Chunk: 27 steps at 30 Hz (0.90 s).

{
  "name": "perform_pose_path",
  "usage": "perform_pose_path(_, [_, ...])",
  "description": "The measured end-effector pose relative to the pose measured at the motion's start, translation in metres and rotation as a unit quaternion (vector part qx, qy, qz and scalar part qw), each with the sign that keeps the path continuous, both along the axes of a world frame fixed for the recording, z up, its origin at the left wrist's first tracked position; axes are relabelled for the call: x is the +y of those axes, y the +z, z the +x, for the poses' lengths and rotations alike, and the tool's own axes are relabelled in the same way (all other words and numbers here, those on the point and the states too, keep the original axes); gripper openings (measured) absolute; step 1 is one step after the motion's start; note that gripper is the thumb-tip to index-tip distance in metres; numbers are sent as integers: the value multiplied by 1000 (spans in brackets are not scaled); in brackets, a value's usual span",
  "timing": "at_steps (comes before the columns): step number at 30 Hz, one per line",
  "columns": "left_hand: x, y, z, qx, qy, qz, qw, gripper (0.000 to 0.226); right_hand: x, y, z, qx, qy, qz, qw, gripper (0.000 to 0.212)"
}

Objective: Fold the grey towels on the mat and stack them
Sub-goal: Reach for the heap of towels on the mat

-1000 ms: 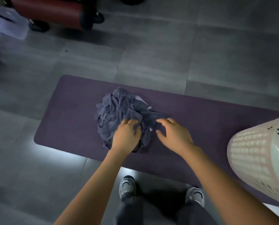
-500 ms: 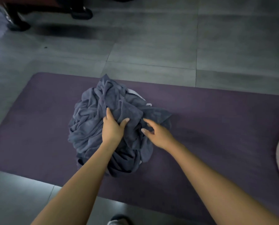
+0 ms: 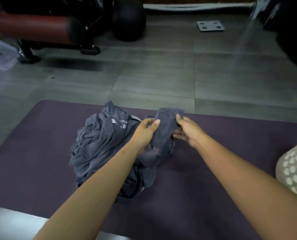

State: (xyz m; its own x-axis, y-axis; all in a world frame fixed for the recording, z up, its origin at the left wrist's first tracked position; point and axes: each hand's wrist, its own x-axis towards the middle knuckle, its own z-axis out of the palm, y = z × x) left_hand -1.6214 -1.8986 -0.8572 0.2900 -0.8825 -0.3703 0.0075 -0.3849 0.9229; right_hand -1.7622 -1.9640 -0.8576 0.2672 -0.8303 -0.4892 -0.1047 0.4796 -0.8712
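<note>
1. A crumpled pile of grey towels (image 3: pixel 99 146) sits on the purple mat (image 3: pixel 31 153), roughly mid-mat and towards its far edge; one towel in the heap shows pale lettering and a small sewn tag.
2. One grey towel (image 3: pixel 165 129) is lifted off the right side of the pile, held up between both hands, its lower end trailing down into the heap.
3. The left hand (image 3: pixel 145 131) grips that towel's left edge, thumb on top of the cloth and fingers curled behind it.
4. The right hand (image 3: pixel 187 131) holds the towel's right edge, thumb up against the fabric, fingers tucked beneath.
5. Both forearms are bare and reach forward over the near half of the mat.
6. A pale perforated laundry basket (image 3: pixel 294 170) pokes in at the right edge, over the mat's right end.
7. Beyond the mat, on the grey tiled floor (image 3: pixel 153 70), stands a gym bench with a dark red pad (image 3: pixel 31 28), a black ball (image 3: pixel 129 21) beside it, and a flat grey bathroom scale (image 3: pixel 210 25) further right.
</note>
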Motion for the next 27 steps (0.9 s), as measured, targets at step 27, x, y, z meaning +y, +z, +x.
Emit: perform_pose_path(27, [90,251,-99,-203,-271,-176,924,5,131,212,-145,6,257,-224,940,58])
